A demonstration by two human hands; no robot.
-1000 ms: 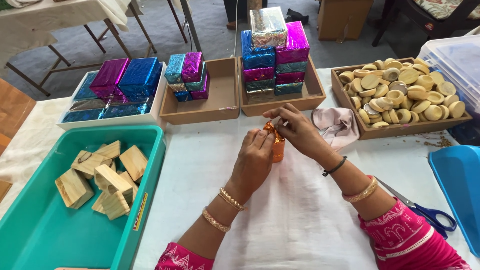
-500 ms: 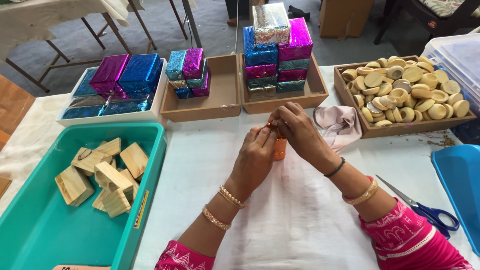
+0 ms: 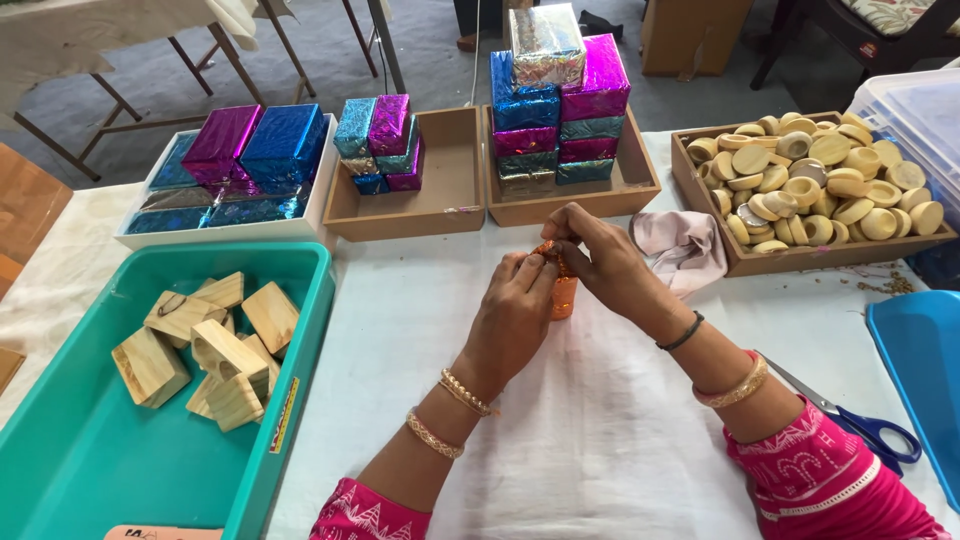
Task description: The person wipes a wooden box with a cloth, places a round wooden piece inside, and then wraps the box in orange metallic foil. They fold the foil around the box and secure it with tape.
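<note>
Both my hands are on this little orange foil-wrapped piece [image 3: 563,292], standing upright on the white tablecloth [image 3: 600,440] right in the middle of the table. My left hand [image 3: 512,318] is wrapped around its side, fingers closed on it, and my right hand [image 3: 598,255] is pinching the crinkled foil at the top between thumb and fingertips. So both are clenched on the same thing, nothing loose.

Just right of my right hand there's a crumpled pale pink cloth [image 3: 685,250] lying on the table. Behind my hands sit 2 shallow brown trays side by side: the one straight ahead [image 3: 640,185] has a tall stack of shiny wrapped boxes in blue, magenta and silver [image 3: 558,100], the one to its left [image 3: 450,210] holds a smaller pile of wrapped boxes [image 3: 382,140] in its back left corner. Further left is a white tray [image 3: 225,232] with bigger magenta and blue foil packs.

Off to my right a wooden tray is heaped with round pale wooden discs [image 3: 820,180]. On my left, a teal plastic tub [image 3: 90,460] has a bunch of plain wooden blocks [image 3: 200,340] in it. Blue-handled scissors [image 3: 870,425] lie near my right elbow, next to a blue bin [image 3: 925,370].
</note>
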